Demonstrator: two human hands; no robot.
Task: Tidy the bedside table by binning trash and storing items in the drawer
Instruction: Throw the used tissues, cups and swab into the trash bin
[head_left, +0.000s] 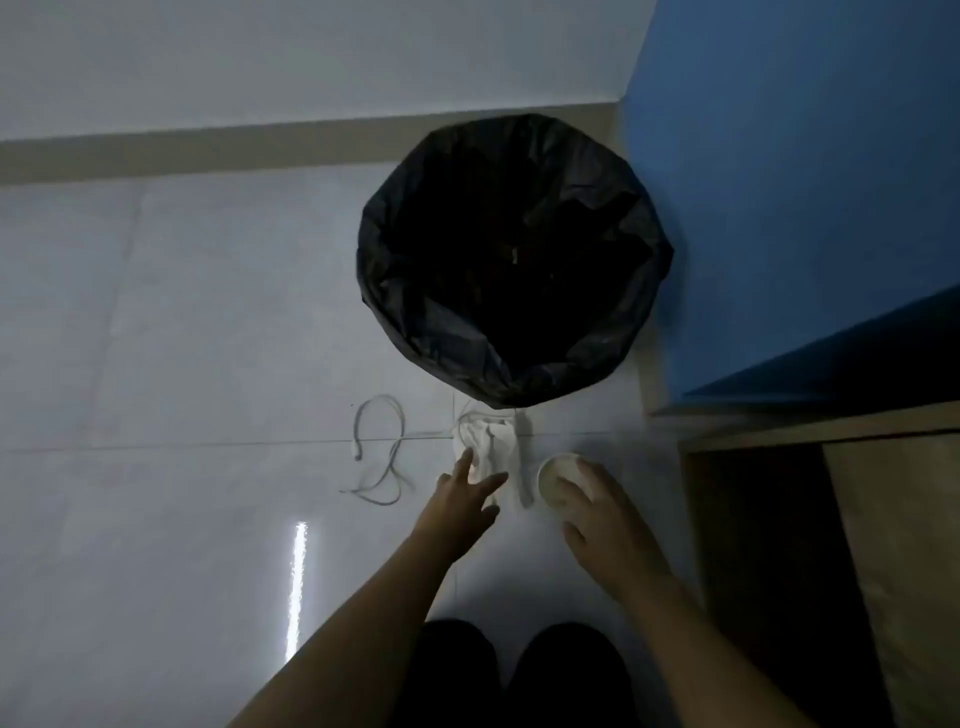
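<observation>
A bin with a black liner (514, 260) stands on the tiled floor against a blue wall. In front of it lie a crumpled white tissue (491, 441), a pale strip beside it (523, 467) and a small white paper cup (558, 480). My left hand (467, 501) reaches over the tissue with fingers spread, its fingertips touching it. My right hand (597, 512) curls its fingers round the cup. A thin white cable (382, 447) lies looped on the floor to the left.
A wooden bedside unit (831, 519) with a dark open compartment stands at the right. My dark shoes (514, 670) are at the bottom. A skirting board (208, 150) runs along the far wall. Bare tiles stretch to the left.
</observation>
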